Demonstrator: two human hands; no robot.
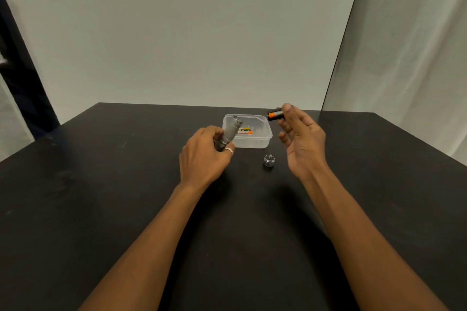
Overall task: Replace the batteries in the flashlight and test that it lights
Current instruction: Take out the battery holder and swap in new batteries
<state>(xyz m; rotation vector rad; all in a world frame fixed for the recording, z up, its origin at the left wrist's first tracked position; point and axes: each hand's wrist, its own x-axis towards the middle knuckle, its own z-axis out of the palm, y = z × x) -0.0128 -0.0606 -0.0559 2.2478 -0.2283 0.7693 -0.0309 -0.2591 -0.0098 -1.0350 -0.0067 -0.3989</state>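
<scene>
The left hand [204, 153] grips the grey flashlight [231, 131], its fingers curled round the lower part of the barrel, a pale ring [229, 151] on one of them. The flashlight is tilted and lifted off the surface, its free end pointing up and away, over the left side of a clear plastic box [262, 142]. The box sits on the black table [101, 209] close to the far edge, about midway along it. Spare batteries [245, 131] with orange ends lie on its floor; how many cannot be told. The right hand [303, 139] is raised just right of the box, near the far edge, and pinches a black battery [275, 114] at its fingertips. The battery lies roughly level, its orange end pointing left toward the box, while the hand's other fingers are loosely curled and touch nothing. The flashlight's tail cap [268, 160] stands alone on the surface, just on the near side of the box's right corner, between the two hands, spring side up. Both forearms reach in from the near edge.
</scene>
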